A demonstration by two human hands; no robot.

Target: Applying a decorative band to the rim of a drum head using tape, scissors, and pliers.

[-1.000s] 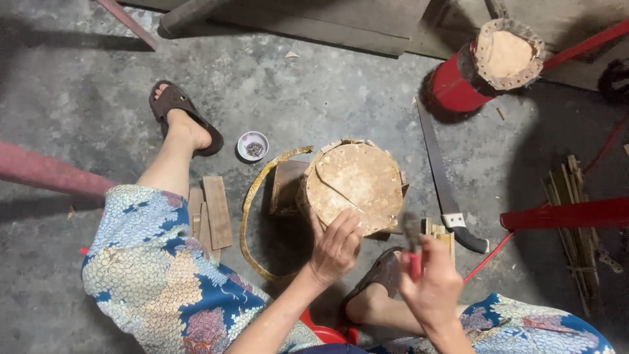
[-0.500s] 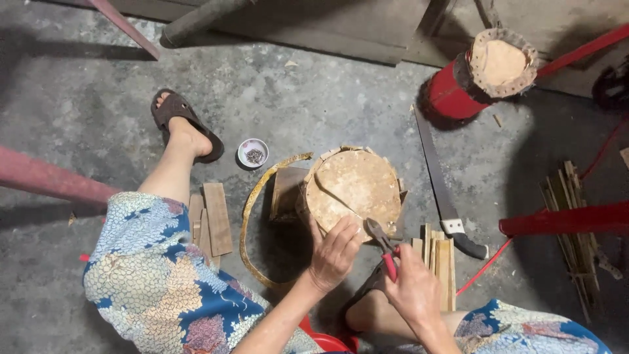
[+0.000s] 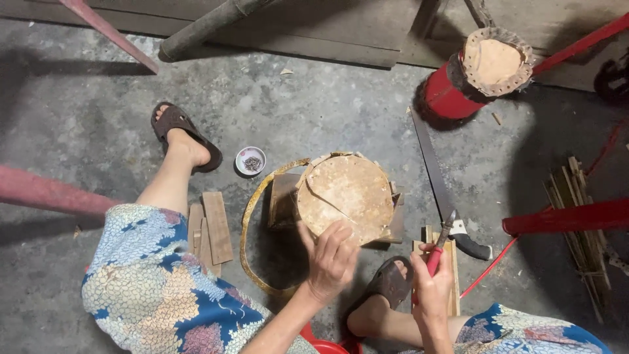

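- Left hand [image 3: 331, 259] spread flat on near edge of round drum [image 3: 347, 196], centre frame, pinning the pale skin.
- Right hand [image 3: 432, 292] closed round red-handled pliers [image 3: 440, 242], lower right of centre, just beside drum.
- Best kept pressing down firmly on skin, pliers brought to rim close by the fingers.
- Pliers' long axis near upright in frame, tip toward top, tilted slightly right.
- Saw [image 3: 440, 187] right of drum, small bowl [image 3: 251, 160] to its left.
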